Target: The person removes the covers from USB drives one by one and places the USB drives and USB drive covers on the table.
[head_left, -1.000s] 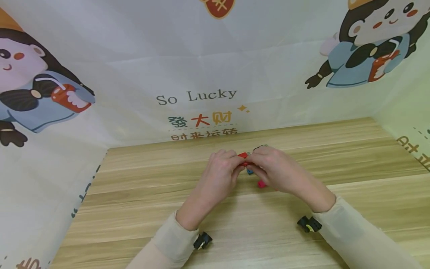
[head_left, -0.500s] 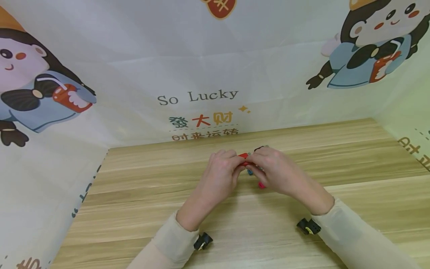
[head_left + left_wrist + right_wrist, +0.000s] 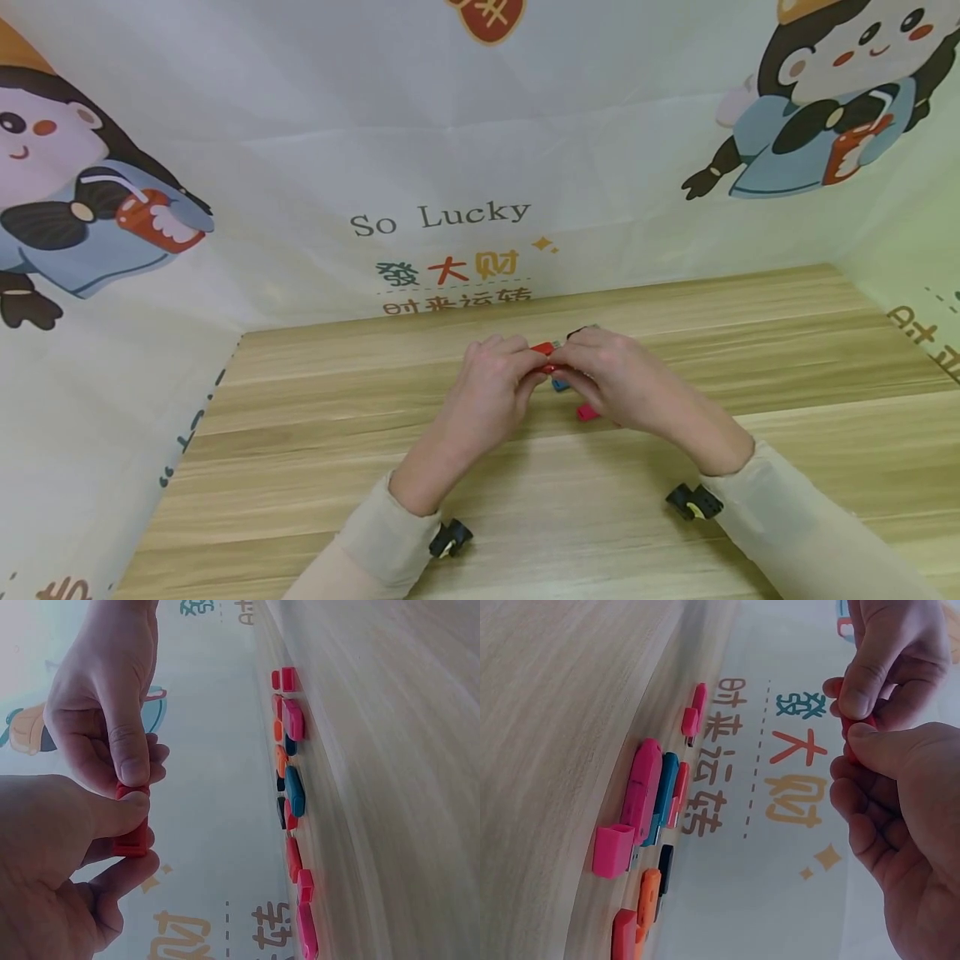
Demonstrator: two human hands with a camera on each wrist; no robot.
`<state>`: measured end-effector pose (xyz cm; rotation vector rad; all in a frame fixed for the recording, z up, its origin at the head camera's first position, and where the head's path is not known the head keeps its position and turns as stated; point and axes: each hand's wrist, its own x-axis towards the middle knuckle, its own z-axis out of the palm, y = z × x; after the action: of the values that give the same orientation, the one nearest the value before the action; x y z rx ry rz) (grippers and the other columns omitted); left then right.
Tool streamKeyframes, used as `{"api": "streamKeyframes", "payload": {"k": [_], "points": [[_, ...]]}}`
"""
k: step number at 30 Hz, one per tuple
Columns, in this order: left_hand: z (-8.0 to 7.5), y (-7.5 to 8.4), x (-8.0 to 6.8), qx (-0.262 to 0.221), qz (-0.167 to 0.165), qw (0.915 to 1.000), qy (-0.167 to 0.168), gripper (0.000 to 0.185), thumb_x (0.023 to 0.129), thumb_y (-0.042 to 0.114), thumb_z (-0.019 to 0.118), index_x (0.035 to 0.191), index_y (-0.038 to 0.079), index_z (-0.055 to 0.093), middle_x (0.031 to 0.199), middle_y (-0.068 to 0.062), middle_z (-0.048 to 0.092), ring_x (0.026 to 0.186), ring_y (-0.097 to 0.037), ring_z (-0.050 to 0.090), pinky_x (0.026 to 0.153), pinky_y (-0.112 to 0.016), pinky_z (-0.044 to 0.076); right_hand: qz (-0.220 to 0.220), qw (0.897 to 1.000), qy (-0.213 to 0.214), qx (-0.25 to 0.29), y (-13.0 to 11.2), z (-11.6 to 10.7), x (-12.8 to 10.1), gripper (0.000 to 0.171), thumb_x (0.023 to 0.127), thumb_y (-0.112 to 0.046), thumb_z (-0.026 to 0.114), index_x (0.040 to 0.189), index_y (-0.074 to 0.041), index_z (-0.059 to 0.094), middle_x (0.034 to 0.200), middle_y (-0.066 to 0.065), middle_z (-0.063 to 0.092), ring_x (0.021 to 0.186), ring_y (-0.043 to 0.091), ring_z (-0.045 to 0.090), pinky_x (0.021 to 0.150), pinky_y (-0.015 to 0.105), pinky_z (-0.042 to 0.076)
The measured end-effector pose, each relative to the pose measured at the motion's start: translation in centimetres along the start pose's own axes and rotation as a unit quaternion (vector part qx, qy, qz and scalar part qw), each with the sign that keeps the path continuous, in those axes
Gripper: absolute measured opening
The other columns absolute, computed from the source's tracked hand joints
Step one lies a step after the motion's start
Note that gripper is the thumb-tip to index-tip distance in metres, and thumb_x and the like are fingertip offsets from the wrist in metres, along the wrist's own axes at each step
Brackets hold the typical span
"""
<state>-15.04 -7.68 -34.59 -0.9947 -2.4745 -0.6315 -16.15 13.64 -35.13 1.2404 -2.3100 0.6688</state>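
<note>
Both hands meet over the table, working on one small red USB stick (image 3: 133, 843). My left hand (image 3: 491, 379) pinches one end between thumb and fingers. The other end sits between the thumb and fingers of my right hand (image 3: 626, 375). In the left wrist view the stick stands clear of the table, with the left hand's thumb across its middle. Fingers cover much of it in the right wrist view, where only parts of its red body show. Whether its cap is on or coming off cannot be seen.
Several USB sticks and caps lie on the wooden table beyond the hands: a pink stick (image 3: 643, 787), a blue stick (image 3: 665, 787), an orange stick (image 3: 649, 892), a black stick (image 3: 665, 868) and a pink cap (image 3: 613, 851). A printed cloth (image 3: 315, 167) hangs behind the table.
Both hands keep almost the same place and grip. The right wrist has shifted slightly to the right, and a little more of the pink piece beside that hand shows.
</note>
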Motion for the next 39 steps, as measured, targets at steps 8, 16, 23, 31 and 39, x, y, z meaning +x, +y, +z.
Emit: {"api": "streamKeyframes", "payload": {"k": [8,16,23,31,39], "points": [[-0.18,0.15,0.11,0.006,-0.019,0.9996,-0.017,0.009,0.099,0.017,0.077,0.104,0.012,0.083,0.083,0.003,0.067,0.077,-0.018,0.059,0.067,-0.033,0.034,0.017,1.000,-0.020,-0.009,-0.17,-0.21,0.19,0.010,0.093,-0.005,0.082,0.102,-0.004,0.078,0.092,0.002,0.073,0.083,0.018,0.067,0.075,0.031,0.059],[-0.36,0.22,0.15,0.007,-0.040,0.9988,-0.027,0.008,0.097,0.016,0.080,0.099,0.009,0.082,0.085,0.002,0.068,0.081,-0.019,0.062,0.069,-0.034,0.036,0.028,0.999,-0.030,-0.008,-0.19,-0.24,0.36,0.013,0.090,-0.003,0.085,0.102,-0.005,0.078,0.092,0.002,0.073,0.083,0.018,0.067,0.074,0.030,0.059],[-0.49,0.06,0.14,-0.004,-0.053,0.9982,-0.028,0.007,0.097,0.016,0.080,0.094,0.010,0.079,0.088,0.002,0.069,0.083,-0.018,0.064,0.070,-0.034,0.038,0.027,0.999,-0.034,-0.006,-0.09,-0.22,0.53,0.014,0.090,-0.003,0.084,0.102,-0.005,0.078,0.089,0.000,0.072,0.078,0.015,0.065,0.071,0.030,0.058],[-0.61,-0.25,-0.16,-0.014,-0.055,0.9980,-0.026,0.008,0.096,0.016,0.081,0.092,0.010,0.078,0.088,0.003,0.068,0.080,-0.015,0.064,0.072,-0.034,0.038,0.039,0.998,-0.051,-0.008,-0.09,-0.37,0.45,0.012,0.090,-0.003,0.084,0.100,-0.005,0.078,0.089,0.001,0.072,0.077,0.014,0.064,0.070,0.030,0.057],[-0.76,-0.64,-0.43,-0.006,-0.061,0.9976,-0.033,0.006,0.097,0.016,0.080,0.095,0.011,0.080,0.090,0.003,0.069,0.083,-0.014,0.065,0.073,-0.034,0.039,0.051,0.997,-0.058,-0.012,-0.11,-0.71,0.21,0.015,0.090,-0.005,0.085,0.104,-0.005,0.079,0.095,0.003,0.075,0.080,0.015,0.066,0.071,0.030,0.058]]}}
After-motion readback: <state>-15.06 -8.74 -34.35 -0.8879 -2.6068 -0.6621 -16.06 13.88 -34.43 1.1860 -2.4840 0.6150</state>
